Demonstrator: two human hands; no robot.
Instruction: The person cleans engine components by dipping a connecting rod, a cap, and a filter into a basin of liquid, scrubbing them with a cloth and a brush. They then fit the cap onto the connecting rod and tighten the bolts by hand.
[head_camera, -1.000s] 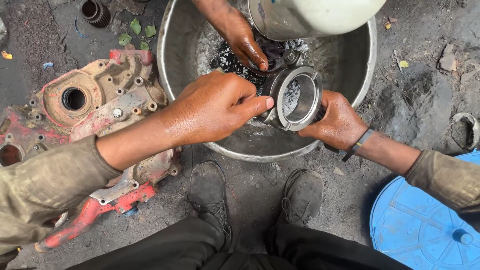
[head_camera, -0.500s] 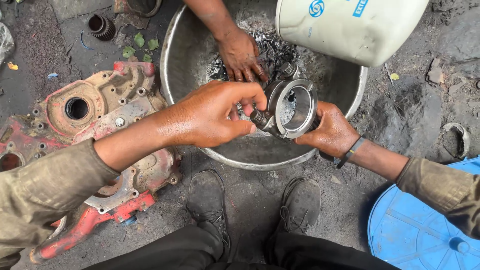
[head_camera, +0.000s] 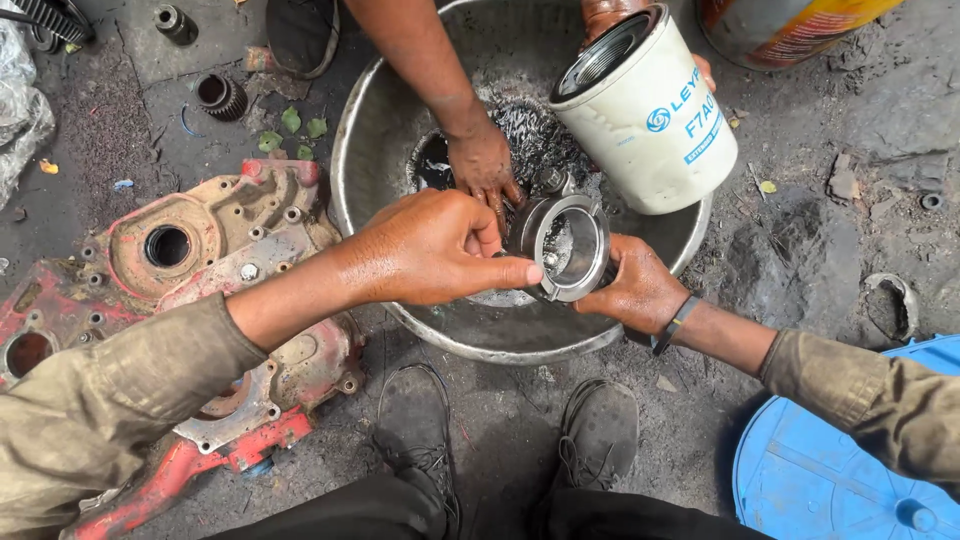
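Observation:
A round metal ring-shaped engine part (head_camera: 567, 245) is held over a wide steel basin (head_camera: 372, 130) on the ground. My left hand (head_camera: 430, 250) grips its left rim, thumb along the lower edge. My right hand (head_camera: 638, 290) holds it from below on the right. Across the basin another person's hand (head_camera: 480, 160) reaches into dark oily liquid (head_camera: 525, 130) at the bottom. That person's other hand (head_camera: 612, 14) holds a white cylindrical oil filter (head_camera: 645, 110) tilted above the basin, its open end turned up and away from me.
A red, grimy engine cover casting (head_camera: 215, 260) lies on the ground left of the basin. A blue plastic lid (head_camera: 840, 470) sits at lower right. My shoes (head_camera: 420, 430) stand below the basin. Small gears (head_camera: 220, 95) lie at top left; a can (head_camera: 780, 25) at top right.
The white filter has come down lower over the basin and tilted, its open end now showing. The other person's hand has moved toward the ring part. My hands still hold the ring.

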